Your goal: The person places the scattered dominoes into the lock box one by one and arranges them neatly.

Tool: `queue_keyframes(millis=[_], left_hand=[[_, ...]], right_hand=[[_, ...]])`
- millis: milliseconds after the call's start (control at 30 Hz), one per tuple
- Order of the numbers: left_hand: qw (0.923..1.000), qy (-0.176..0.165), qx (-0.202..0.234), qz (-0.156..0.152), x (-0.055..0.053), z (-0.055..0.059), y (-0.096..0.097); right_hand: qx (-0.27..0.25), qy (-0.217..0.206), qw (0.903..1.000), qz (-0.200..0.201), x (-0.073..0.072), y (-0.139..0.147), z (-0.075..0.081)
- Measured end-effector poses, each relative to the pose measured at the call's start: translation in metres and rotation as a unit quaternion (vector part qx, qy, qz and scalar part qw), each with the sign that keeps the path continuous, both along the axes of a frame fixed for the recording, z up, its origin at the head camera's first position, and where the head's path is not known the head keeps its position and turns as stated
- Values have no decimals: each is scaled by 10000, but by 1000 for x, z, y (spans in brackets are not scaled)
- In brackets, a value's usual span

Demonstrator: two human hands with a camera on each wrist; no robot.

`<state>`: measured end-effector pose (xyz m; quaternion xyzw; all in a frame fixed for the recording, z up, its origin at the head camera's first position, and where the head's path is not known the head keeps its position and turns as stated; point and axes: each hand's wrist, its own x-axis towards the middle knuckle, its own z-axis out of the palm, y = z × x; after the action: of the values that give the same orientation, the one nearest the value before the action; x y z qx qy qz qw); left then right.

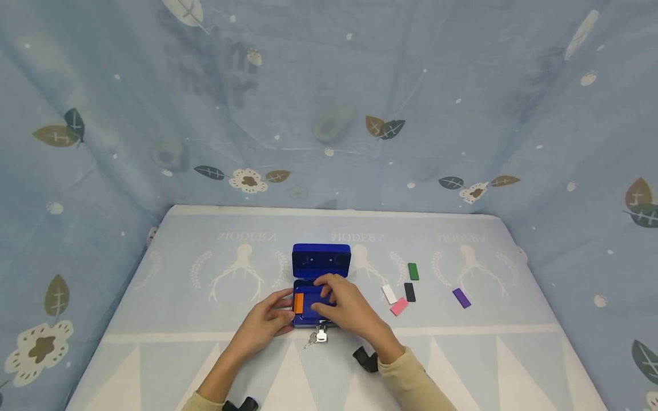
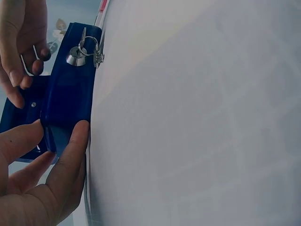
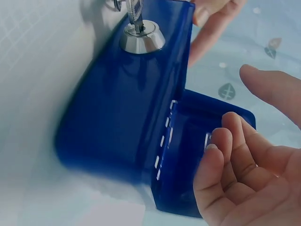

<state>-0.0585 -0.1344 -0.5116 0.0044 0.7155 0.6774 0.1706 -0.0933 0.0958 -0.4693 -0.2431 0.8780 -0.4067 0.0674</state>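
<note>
A small blue metal cash box (image 1: 321, 255) stands on the table with its lid raised at the back. My left hand (image 1: 261, 324) holds the box's left side, thumb at the rim and fingers along the wall, as the left wrist view shows. Inside the box, at the left end, lies an orange block (image 1: 299, 303). Over the right part of the box hovers my right hand (image 1: 348, 305); its fingers (image 3: 235, 155) bend loosely with nothing visible between them. A silver lock (image 3: 142, 37) on the front wall has keys (image 1: 311, 341) hanging from it.
To the right of the box lie loose blocks: green (image 1: 413, 271), black (image 1: 409, 292), white (image 1: 389, 294), pink (image 1: 398, 306) and, farther off, purple (image 1: 461, 298). A patterned cloth covers the table (image 1: 169, 308). Blue fabric (image 1: 329, 85) hangs behind and at both sides.
</note>
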Motion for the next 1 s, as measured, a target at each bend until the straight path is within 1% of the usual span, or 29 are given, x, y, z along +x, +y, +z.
queue_keyframes(millis=[200,600,833,1000], left_hand=[[10000,-62,-34,42,0,0,0],[9999,-62,-51,100,0,-1,0],[9999,-70,-37,87,0,-2,0],[10000,-43,-8,79,0,-1,0]], right_hand=[[-191,111,9997,-142,6,12,3],[-319,534,9972,-408,15,36,-1],[-474,559,9956,-583,20,52,-2],[-585,706,9934,-691,22,62,-3]])
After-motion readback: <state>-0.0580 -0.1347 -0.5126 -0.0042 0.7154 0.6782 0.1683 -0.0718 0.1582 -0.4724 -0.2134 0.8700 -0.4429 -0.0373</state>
